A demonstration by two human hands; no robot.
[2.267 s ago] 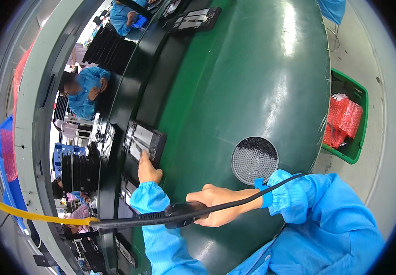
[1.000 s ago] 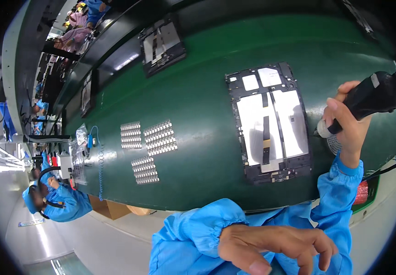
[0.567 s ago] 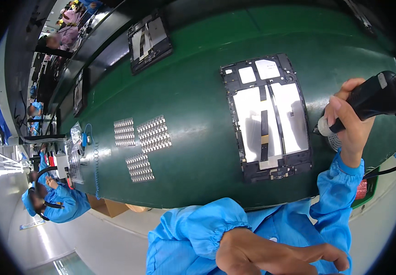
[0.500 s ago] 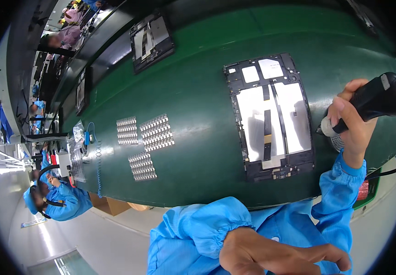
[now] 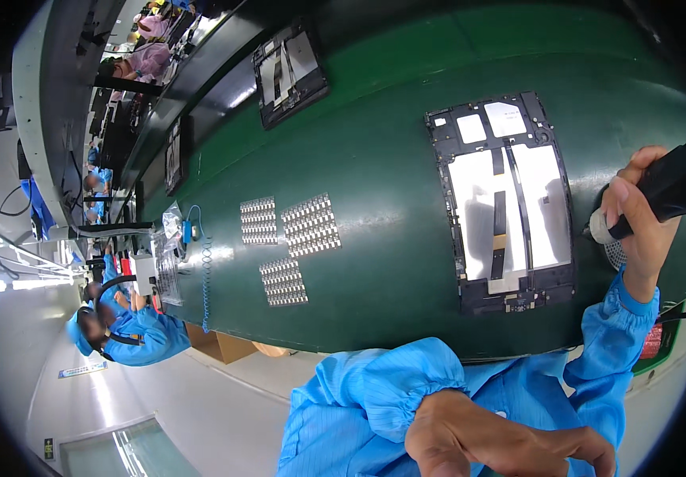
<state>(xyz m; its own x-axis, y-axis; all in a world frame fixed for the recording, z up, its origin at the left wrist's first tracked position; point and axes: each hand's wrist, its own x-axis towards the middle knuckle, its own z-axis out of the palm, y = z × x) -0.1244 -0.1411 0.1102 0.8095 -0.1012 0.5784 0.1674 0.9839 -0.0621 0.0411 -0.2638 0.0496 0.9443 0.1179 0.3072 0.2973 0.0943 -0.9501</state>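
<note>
My right hand [image 5: 643, 226], at the far right, is wrapped round a black power screwdriver [image 5: 667, 183] with a pale collar near its tip. The tip points left, just off the right edge of an opened tablet [image 5: 510, 302]. That tablet lies flat on the green bench, its silver battery panels, dark ribbon cables and black frame exposed. Down by my body, my left hand [image 5: 494, 433] is apart from the bench things. Its thumb and bent index finger are spread apart, with no held thing visible; the lower edge of the picture cuts off part of the hand.
Three sheets of small metallic parts [image 5: 311, 225] lie left of the tablet on the bench [image 5: 375, 294]. Another opened tablet [image 5: 291, 75] rests farther back. A coiled blue cord [image 5: 205, 278] hangs at the left. One co-worker [image 5: 148, 330] in blue sits beyond it.
The view has shifted, so the bench and everything on it appear farther right. My right hand keeps the screwdriver beside the tablet; neither hand's grip has visibly changed.
</note>
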